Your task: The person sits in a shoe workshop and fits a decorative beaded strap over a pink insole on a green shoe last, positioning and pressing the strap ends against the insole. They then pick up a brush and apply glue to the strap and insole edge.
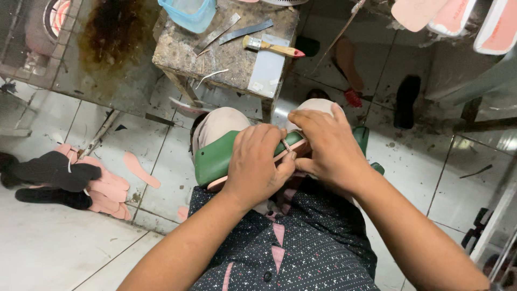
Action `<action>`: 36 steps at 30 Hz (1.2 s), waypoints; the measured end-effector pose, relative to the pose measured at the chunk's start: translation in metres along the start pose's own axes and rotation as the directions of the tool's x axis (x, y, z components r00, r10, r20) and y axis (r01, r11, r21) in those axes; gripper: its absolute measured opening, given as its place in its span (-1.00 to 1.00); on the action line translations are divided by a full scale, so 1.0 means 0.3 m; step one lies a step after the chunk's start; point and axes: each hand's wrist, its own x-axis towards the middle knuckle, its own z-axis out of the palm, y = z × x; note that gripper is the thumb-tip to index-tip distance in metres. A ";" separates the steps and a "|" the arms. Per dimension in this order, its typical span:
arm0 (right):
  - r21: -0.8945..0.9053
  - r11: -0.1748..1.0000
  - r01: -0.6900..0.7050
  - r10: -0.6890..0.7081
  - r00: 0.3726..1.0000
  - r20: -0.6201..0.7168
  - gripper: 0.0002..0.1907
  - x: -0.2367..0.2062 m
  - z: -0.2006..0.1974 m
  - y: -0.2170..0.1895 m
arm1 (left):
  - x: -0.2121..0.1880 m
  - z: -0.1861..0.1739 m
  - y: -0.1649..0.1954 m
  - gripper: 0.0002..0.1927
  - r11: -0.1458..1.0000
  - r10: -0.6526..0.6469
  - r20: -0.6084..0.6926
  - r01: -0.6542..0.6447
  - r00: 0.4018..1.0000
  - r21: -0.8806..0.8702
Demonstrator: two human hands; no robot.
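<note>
Both hands gripped a green shoe last (215, 156) with a pink insole on the person's lap: the left hand (257, 161) closed over its middle, the right hand (328, 148) pinching its edge. Beyond stood a rough, stained wooden stool (226, 54) bearing a brush (272, 47), metal blades (245, 31) and a pale blue plastic tub (188, 13). Flat pink insoles (110, 188) lay on the white tiles.
</note>
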 end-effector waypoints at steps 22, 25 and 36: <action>0.416 0.876 -0.244 -0.015 0.848 0.529 -0.20 0.072 -0.039 0.165 | -0.002 0.016 0.008 -0.51 0.997 -0.010 0.002 0.010 1.000 0.079; 0.446 0.789 -0.423 0.047 0.765 0.642 -0.34 0.088 -0.043 0.188 | 0.003 0.017 0.008 -0.49 0.996 0.024 0.012 -0.025 1.000 0.084; 0.319 0.944 -0.079 -0.026 0.950 0.312 -0.57 0.013 0.008 0.158 | 0.003 0.036 -0.007 -0.54 0.996 0.072 0.011 -0.072 0.997 0.054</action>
